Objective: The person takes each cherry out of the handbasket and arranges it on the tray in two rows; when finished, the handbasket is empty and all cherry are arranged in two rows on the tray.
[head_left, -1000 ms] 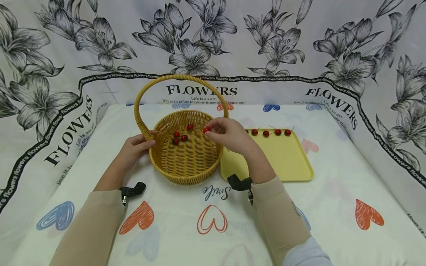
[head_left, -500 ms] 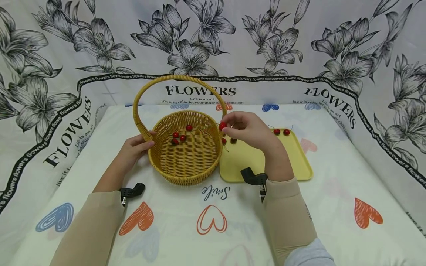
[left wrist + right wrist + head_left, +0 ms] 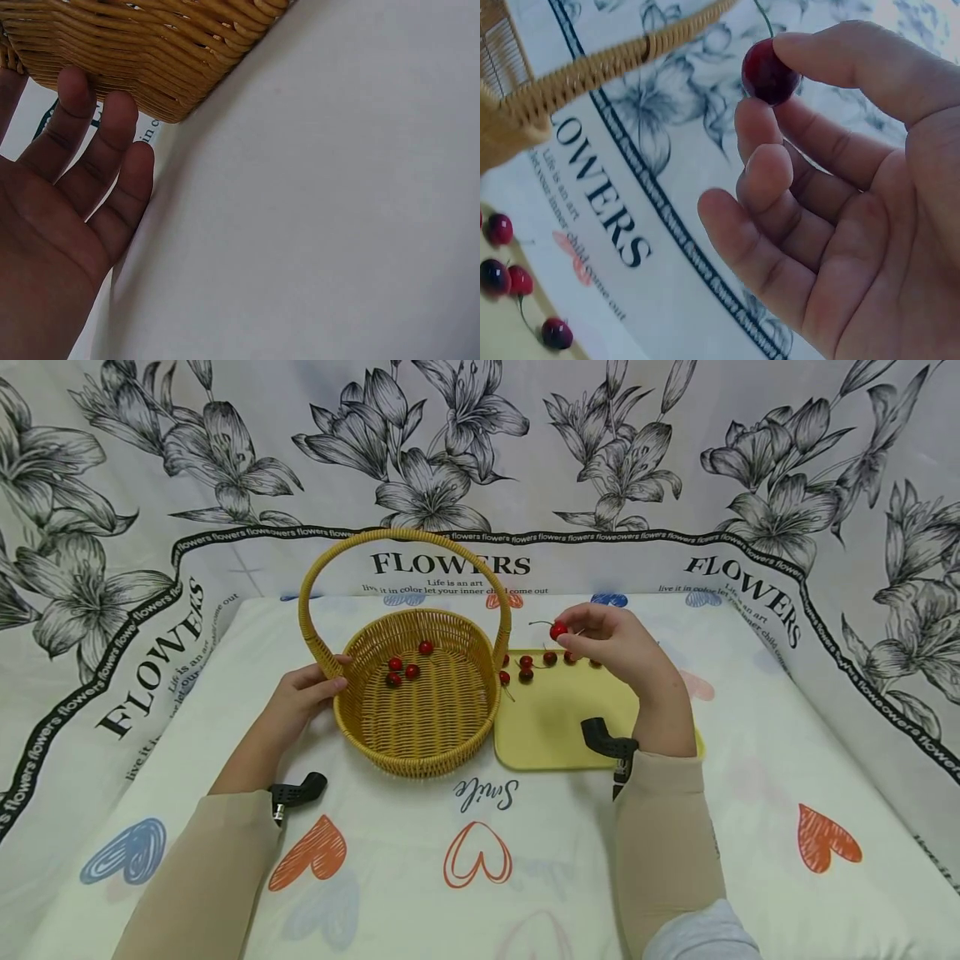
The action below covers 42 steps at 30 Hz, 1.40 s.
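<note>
My left hand [image 3: 302, 695] holds the wicker basket [image 3: 420, 760] at its left side, thumb and a finger around the foot of the handle [image 3: 318, 647]. In the left wrist view, the other fingers [image 3: 116, 131] lie against or just below the woven wall; contact is unclear. Several red cherries [image 3: 412, 672] lie inside the basket, toward the left and back. My right hand [image 3: 626, 647] pinches a stemmed cherry [image 3: 770, 71] between thumb and fingertips, above the far edge of the yellow tray [image 3: 570, 739]. More cherries [image 3: 526, 675] lie along the tray's far side, some hidden behind the hand.
The tray stands right beside the basket. The basket's tall handle arches over its opening. A white cloth [image 3: 480, 927] with printed hearts covers the table, and a flower-printed cloth [image 3: 435, 485] rises behind. A black wrist device [image 3: 609, 739] sits on the right wrist.
My right hand has moved right, from over the basket to above the tray's far edge, still pinching the cherry. The left hand and the cherries inside the basket stay in place.
</note>
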### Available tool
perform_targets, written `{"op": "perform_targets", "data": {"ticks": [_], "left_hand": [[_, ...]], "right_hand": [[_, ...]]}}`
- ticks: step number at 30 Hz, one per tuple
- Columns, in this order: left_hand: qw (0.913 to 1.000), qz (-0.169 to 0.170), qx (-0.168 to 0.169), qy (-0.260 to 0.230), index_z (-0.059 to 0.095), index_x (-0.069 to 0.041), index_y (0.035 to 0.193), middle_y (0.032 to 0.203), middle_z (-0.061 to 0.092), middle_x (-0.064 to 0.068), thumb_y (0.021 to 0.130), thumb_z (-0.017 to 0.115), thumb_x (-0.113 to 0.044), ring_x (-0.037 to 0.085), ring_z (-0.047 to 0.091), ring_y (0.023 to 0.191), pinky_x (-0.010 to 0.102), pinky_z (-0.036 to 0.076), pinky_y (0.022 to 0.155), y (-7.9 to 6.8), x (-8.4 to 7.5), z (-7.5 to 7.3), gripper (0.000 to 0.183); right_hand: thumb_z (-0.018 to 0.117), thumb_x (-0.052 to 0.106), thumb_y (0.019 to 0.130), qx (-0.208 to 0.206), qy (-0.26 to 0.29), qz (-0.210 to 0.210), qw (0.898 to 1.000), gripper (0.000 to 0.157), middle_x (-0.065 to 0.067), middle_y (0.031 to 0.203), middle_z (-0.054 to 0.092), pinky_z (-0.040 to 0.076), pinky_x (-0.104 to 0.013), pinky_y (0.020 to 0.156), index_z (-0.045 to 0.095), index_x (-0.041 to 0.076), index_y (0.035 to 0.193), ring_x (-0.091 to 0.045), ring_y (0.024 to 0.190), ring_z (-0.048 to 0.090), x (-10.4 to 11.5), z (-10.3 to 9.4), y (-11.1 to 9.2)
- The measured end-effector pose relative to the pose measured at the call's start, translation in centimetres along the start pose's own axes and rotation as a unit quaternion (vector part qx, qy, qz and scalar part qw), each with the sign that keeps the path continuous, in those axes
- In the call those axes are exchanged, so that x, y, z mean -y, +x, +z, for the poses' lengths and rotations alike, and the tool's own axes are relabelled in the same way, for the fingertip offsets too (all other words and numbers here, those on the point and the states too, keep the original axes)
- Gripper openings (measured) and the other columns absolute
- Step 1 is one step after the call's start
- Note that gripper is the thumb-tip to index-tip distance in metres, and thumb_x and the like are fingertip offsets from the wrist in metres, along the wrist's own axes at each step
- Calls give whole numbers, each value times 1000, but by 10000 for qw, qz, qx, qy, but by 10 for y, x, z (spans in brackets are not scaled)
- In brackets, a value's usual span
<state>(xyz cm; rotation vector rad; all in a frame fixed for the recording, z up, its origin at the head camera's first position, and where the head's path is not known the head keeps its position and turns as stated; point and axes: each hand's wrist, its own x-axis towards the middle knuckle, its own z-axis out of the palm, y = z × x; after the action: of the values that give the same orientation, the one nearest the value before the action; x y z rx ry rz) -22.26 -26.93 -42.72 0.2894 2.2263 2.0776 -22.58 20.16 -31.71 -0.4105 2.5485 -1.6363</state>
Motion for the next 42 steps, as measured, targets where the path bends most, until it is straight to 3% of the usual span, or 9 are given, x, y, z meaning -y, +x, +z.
{"op": "perform_targets", "data": {"ticks": [5,9,12,18,24,32,42], "left_hand": [[10000,-8,-11,-92,60,-2,140,133,63,4,102,66,-14,14,60,110,21,53,85,-1,-1,1,40],[9999,-12,-9,-105,60,-2,140,133,62,4,102,66,-14,14,61,110,21,53,84,-1,-1,1,41],[10000,-6,2,-65,59,-1,140,133,62,6,102,66,-15,15,61,110,21,53,84,-1,0,1,42],[10000,-15,11,-12,57,1,141,136,60,8,102,66,-16,13,60,109,21,53,84,0,1,0,44],[10000,-30,10,-6,56,2,142,136,60,8,102,67,-17,14,60,110,22,53,84,1,1,-1,45],[10000,-9,35,27,56,2,141,135,61,7,102,66,-17,15,61,111,22,54,84,1,2,-1,45],[10000,35,45,8,56,3,142,135,60,9,102,66,-15,16,60,113,21,53,85,1,1,-2,44]], "right_hand": [[75,27,97,-152,-154,361,9991,29,-8,104,66,48,-35,73,69,10,119,-27,90,63,-24,-4,9],[76,26,95,-113,-283,573,9979,32,-9,103,64,49,-47,86,68,8,121,-37,97,61,-47,-1,19],[76,27,95,-45,-478,738,9961,34,-10,102,61,49,-52,88,67,7,121,-37,95,59,-63,4,25],[75,28,96,6,-961,986,9905,34,-10,100,56,47,-42,80,65,6,120,-26,88,51,-83,16,32],[75,31,96,5,-1411,1248,9821,33,-9,100,56,37,-39,82,64,7,117,-25,91,48,-94,23,35],[76,32,95,6,-1636,1354,9772,30,-9,101,60,40,-40,84,67,10,113,-26,92,51,-99,28,36],[74,35,96,58,-1783,1566,9714,39,-11,111,62,43,-44,93,64,7,121,-28,100,54,-94,27,36]]}}
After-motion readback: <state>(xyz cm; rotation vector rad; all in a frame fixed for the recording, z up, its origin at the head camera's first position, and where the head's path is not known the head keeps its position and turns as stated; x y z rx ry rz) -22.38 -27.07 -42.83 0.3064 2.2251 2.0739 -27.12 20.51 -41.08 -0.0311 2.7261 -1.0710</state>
